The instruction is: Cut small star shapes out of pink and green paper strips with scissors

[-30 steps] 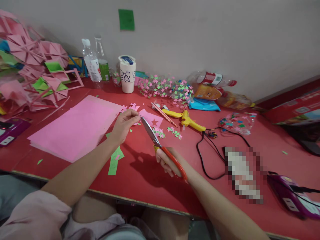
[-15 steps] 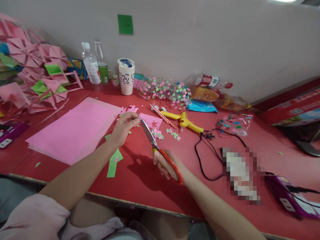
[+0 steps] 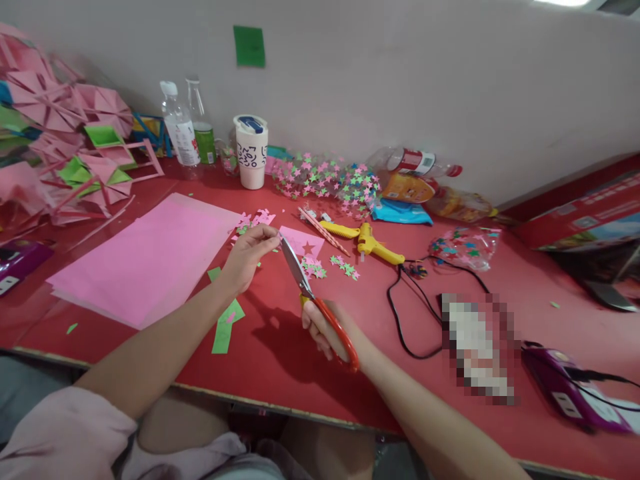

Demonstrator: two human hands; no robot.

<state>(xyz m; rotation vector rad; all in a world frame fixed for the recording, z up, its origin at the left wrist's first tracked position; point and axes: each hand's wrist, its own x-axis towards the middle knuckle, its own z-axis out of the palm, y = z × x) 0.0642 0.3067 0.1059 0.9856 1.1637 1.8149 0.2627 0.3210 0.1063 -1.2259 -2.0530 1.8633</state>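
Observation:
My right hand (image 3: pixel 320 328) is closed around the handles of a pair of scissors (image 3: pixel 297 265), whose long blades point up and left. Thumb and finger of my left hand (image 3: pixel 249 259) are pinched together right by the blade tips; whatever they grip is too small to make out. Behind the blades lies a pink paper piece (image 3: pixel 302 241) with a star-shaped hole. Small pink and green paper stars (image 3: pixel 313 268) are heaped beside it, and another pile of stars (image 3: pixel 260 217) sits behind my left hand. Green paper scraps (image 3: pixel 222 337) lie below my left wrist.
Large pink sheets (image 3: pixel 150 257) cover the left of the red table. A yellow glue gun (image 3: pixel 379 249) with a black cord, a yellow cutter (image 3: pixel 341 230) and a striped straw (image 3: pixel 323 229) lie behind my hands. A white cup (image 3: pixel 252 157) and bottles (image 3: pixel 181 133) stand at the wall.
The whole view has shifted slightly. My hands and the scissors keep nearly the same pose, with the scissor handles a touch further left.

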